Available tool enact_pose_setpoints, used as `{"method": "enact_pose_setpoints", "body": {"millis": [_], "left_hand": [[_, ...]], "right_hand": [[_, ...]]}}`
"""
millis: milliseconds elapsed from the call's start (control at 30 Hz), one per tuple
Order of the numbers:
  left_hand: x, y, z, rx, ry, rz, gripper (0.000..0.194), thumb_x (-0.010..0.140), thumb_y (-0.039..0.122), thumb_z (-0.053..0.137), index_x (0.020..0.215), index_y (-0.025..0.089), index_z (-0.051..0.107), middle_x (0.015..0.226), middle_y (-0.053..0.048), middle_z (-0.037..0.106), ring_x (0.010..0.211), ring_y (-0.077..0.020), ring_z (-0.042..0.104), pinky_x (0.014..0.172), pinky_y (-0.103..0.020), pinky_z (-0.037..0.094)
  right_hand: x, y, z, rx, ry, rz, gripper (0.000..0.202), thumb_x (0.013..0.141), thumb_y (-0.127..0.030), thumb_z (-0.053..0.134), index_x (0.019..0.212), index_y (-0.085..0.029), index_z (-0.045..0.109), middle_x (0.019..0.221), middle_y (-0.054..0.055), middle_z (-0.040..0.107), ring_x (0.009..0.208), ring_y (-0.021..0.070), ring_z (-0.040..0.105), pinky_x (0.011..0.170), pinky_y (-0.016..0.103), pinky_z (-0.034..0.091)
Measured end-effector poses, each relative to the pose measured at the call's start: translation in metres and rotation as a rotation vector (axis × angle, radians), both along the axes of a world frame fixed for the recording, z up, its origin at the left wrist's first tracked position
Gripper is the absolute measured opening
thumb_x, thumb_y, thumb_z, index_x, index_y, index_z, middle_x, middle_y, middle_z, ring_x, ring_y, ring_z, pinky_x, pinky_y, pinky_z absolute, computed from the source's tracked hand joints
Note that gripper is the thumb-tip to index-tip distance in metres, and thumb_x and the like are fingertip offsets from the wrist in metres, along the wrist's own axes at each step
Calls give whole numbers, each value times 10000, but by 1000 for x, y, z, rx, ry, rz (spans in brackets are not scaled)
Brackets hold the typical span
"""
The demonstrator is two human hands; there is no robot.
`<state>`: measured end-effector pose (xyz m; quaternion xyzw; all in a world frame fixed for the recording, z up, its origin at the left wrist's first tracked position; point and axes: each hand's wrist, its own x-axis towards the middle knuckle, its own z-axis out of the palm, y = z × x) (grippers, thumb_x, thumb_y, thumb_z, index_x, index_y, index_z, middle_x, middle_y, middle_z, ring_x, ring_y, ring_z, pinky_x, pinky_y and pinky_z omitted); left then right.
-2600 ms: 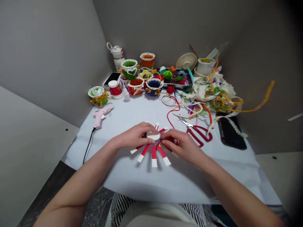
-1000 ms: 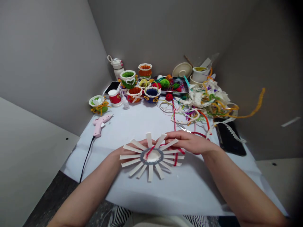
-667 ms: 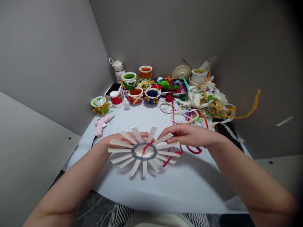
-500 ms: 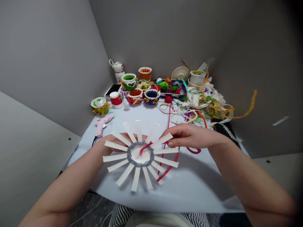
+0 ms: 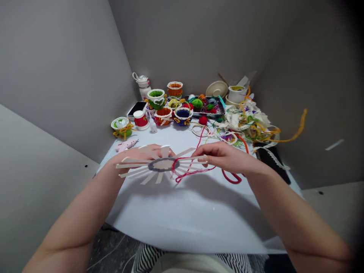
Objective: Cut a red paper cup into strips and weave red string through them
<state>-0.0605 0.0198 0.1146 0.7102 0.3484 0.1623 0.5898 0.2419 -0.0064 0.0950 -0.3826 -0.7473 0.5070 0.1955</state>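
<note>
A paper cup cut into splayed white strips (image 5: 150, 177) hangs above the table, tilted nearly edge-on to me. Grey yarn (image 5: 153, 167) is woven in a ring around its round base. My left hand (image 5: 150, 151) grips the cup from the far side, its fingers partly hidden behind the strips. Red yarn (image 5: 196, 172) lies across the base and loops below the strips. At the right edge of the cup my right hand (image 5: 218, 154) is closed in a pinch on the red yarn, by a strip's tip. One strand runs back to a red yarn ball (image 5: 203, 120).
Several yarn-wrapped cups (image 5: 183, 115) stand at the back, beside a metal tray (image 5: 204, 113) of yarn balls. A tangled heap of yarn and lace (image 5: 253, 121) covers the right side. At left lie a pink glue gun (image 5: 126, 145) and a small glue bottle (image 5: 152, 126).
The cup has tipped from facing me to nearly edge-on and risen a little. My left hand now shows above the strips. The red yarn has shifted into a loop below the right strips.
</note>
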Motion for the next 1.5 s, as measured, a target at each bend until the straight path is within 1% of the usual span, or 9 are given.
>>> {"method": "enact_pose_setpoints", "body": {"millis": [167, 433, 600, 800, 900, 1033, 1200, 1333, 1500], "left_hand": [[12, 15, 7, 168, 176, -361, 409, 968, 550, 568, 1170, 236, 735, 1164, -47, 719, 1077, -217, 641, 995, -309, 457], [36, 6, 6, 533, 319, -466, 401, 987, 480, 580, 1347, 321, 653, 1170, -63, 610, 1123, -236, 563, 1013, -340, 421], [43, 1, -14, 733, 388, -435, 411, 1009, 457, 546, 1401, 345, 597, 1163, -75, 569, 1132, -266, 489, 1007, -381, 410], [40, -4, -79, 781, 372, -331, 439, 987, 294, 594, 1421, 267, 537, 1231, -109, 590, 1154, -285, 491, 1020, -455, 424], [35, -10, -103, 733, 300, -298, 427, 966, 215, 609, 1386, 229, 531, 1290, -123, 596, 1208, -285, 504, 1061, -477, 416], [32, -22, -110, 674, 230, -249, 376, 979, 205, 590, 1349, 218, 520, 1333, -129, 587, 1271, -271, 503, 1105, -480, 403], [37, -36, -119, 680, 237, -141, 505, 895, 362, 737, 1332, 222, 526, 1386, -146, 537, 1309, -317, 470, 1119, -535, 397], [43, -40, -132, 680, 222, -60, 371, 934, 246, 672, 1284, 228, 550, 1336, -131, 556, 1261, -296, 492, 1084, -531, 430], [32, -41, -120, 664, 172, -46, 370, 908, 174, 653, 1261, 232, 559, 1285, -111, 590, 1243, -288, 512, 1078, -527, 438]], "right_hand": [[4, 0, 5, 34, -18, -24, 384, 916, -514, 605, 1004, -163, 732, 774, 18, 626, 674, 124, 501, 592, 241, 397], [6, -10, 10, 84, -118, 34, 343, 957, -482, 547, 1002, -206, 747, 811, 27, 701, 708, 149, 587, 634, 257, 441], [4, -13, -1, 289, -241, 11, 272, 975, -382, 537, 981, -225, 759, 846, 33, 742, 742, 156, 633, 697, 264, 439], [-13, -19, -57, 385, -384, -18, 239, 979, -232, 512, 993, -198, 748, 939, 80, 762, 804, 189, 656, 719, 283, 412], [-19, -23, -76, 399, -428, -13, 237, 981, -213, 508, 971, -195, 743, 927, 92, 757, 794, 198, 649, 710, 291, 413], [-19, -24, -81, 369, -420, -7, 240, 980, -202, 508, 952, -187, 746, 903, 95, 752, 772, 190, 636, 710, 294, 428], [-20, -20, -81, 356, -364, 13, 253, 998, -210, 498, 1036, -187, 747, 952, 86, 760, 818, 185, 655, 744, 292, 440], [-22, -18, -81, 356, -355, 17, 243, 993, -213, 510, 1024, -179, 748, 933, 77, 762, 800, 175, 658, 738, 279, 445], [-14, -19, -72, 381, -414, 0, 208, 961, -248, 561, 1045, -209, 747, 947, 66, 772, 814, 188, 675, 720, 275, 435]]}}
